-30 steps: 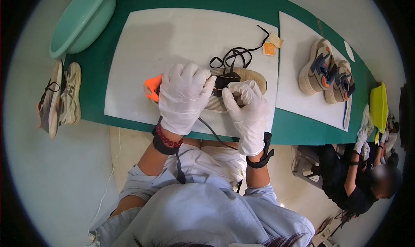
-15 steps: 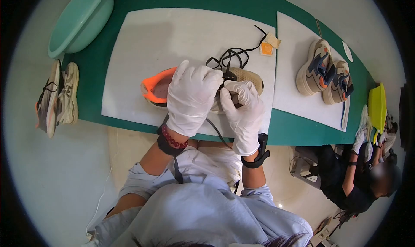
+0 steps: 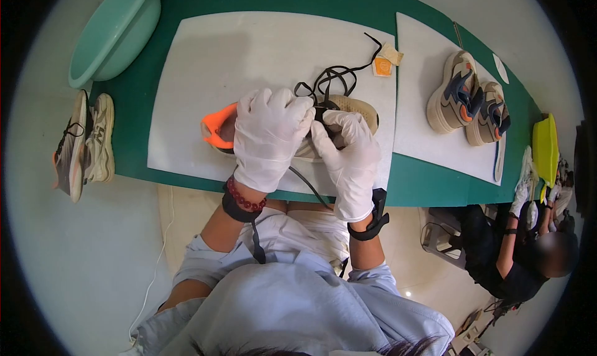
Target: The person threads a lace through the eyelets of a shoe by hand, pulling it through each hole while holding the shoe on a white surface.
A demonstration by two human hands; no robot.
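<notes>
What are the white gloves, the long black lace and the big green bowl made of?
The gloves look like thin, matte rubber, maybe latex: they cling and wrinkle. The black lace is probably dull woven fabric, since it curls in loose loops. The green bowl seems smooth, slightly shiny plastic: evenly coloured, stiff-looking.

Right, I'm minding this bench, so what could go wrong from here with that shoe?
The black lace lies in overlapping loops and could tangle if pulled. Its loose end, close to the orange packet, might catch it. The left hand and right hand crowd together over the shoe, so a glove could snag.
</notes>
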